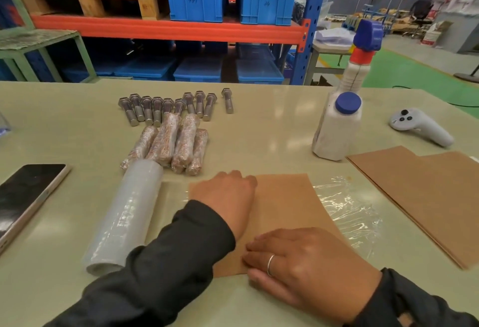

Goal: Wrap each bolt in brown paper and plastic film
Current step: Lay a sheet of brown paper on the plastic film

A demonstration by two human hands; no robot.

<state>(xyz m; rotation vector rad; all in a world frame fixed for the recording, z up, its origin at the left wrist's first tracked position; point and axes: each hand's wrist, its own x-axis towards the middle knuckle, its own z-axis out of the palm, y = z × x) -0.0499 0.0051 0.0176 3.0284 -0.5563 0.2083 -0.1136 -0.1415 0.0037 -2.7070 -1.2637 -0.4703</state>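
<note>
Brown paper (285,205), one sheet of it, lies flat on the pale green table (259,124) on top of a stretch of clear plastic film (347,207) that shows wrinkled past its right edge. The person's left hand (228,197) rests palm down on the far left part of the sheet, fingers bent at the tips against the paper, gripping nothing. The right hand (305,264) lies flat on the near edge, fingers straight and pointing left, a ring on one of them, pressing the sheet down. Just left of the sheet lies the roll of film (127,215), its loose end running under the paper. Beyond the roll sit four wrapped bolts (171,145) in a tight bunch, and behind those a row of bare steel bolts (166,106), one lying a little apart at the right. A stack of more brown sheets (425,197) waits at the right side. A white spray bottle (342,109) with a blue top stands behind it, a grey controller (420,124) lies near that, and a phone (26,197) lies at the left edge.
</note>
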